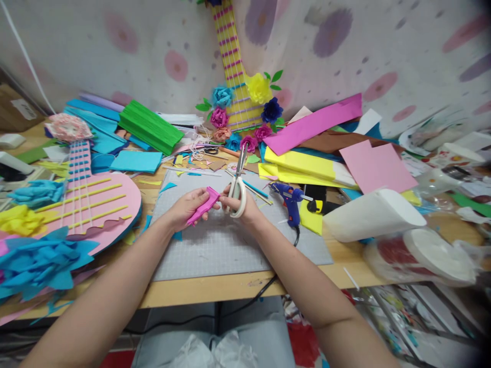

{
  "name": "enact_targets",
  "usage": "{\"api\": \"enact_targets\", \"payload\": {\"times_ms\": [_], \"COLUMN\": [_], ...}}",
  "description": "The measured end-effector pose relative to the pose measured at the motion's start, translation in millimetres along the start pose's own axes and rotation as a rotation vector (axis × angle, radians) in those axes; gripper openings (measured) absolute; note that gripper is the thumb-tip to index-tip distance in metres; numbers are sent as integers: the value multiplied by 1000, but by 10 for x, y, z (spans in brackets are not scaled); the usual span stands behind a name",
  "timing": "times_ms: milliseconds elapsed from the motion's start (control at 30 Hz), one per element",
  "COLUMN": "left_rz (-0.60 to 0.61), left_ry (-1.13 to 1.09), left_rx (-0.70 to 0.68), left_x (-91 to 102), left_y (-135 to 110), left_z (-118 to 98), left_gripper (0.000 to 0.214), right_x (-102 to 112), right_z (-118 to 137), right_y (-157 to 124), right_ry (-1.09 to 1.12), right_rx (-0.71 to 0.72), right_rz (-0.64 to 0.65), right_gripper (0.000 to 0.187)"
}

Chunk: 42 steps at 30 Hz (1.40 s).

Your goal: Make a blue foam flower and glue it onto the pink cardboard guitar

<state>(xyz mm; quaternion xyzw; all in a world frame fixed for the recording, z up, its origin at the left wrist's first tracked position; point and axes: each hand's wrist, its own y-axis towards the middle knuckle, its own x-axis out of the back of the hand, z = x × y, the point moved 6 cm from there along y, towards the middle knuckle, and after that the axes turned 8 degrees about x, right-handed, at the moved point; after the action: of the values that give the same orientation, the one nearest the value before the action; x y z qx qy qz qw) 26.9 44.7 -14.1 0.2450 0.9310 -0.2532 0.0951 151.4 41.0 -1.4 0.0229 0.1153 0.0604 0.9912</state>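
Above the grey cutting mat (215, 258), my left hand (187, 208) is closed on a folded strip of magenta paper (204, 205). My right hand (245, 207) has a pair of scissors (238, 190) with white handles in its grip, blades pointing away from me. The fingertips of that hand are close to the upper end of the magenta strip; whether they pinch it I cannot tell. A blue glue gun (290, 200) lies on the mat to the right of my hands.
A pink paper guitar (111, 199) with blue flowers lies at the left. A yellow guitar (240, 97) leans on the wall. Green crepe paper (149, 125), yellow sheets (303, 166), a magenta sheet (314, 125) and a white roll (372, 214) surround the mat.
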Motion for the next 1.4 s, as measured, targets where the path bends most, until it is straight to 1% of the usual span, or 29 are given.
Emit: {"api": "enact_targets", "payload": {"times_ms": [167,333,467,567,667,800,900,1067,1233,1333,1400], "left_rz": [-60,-52,-35,-51,-77,-105,-105,-82,-81,-59,-47], "left_ry": [67,114,147,136,144,199,218,182,111,72,41], "left_rx": [-87,-135,-167,-212,-249,-282,-289,-292,-292,-247,-199], "left_x": [-7,-22,-35,-30,-23,-19,-25,-47,-45,-44,-26], "left_y": [-10,-17,-11,-15,-23,-30,-34,-51,-56,-39,-28], "left_z": [-32,-39,-38,-56,-70,-68,-62,-78,-78,-56,-44], "left_gripper": [47,52,51,51,49,47,47,52,54,54,54], "right_x": [3,-5,-1,18,25,39,61,49,7,-8,3], "right_z": [13,7,-1,9,-10,-46,-56,-68,-53,-46,-19], "right_y": [21,30,17,-9,-30,-27,-17,-26,-66,-59,-42], "right_ry": [-62,-70,-96,-134,-182,-366,-462,-402,-439,-377,-315], "right_rx": [40,55,91,168,219,244,254,271,288,261,232], "right_rz": [4,-7,-25,-67,-76,-57,-64,-42,-39,-45,-26], "right_gripper": [43,44,41,37,32,34,34,29,26,27,29]}}
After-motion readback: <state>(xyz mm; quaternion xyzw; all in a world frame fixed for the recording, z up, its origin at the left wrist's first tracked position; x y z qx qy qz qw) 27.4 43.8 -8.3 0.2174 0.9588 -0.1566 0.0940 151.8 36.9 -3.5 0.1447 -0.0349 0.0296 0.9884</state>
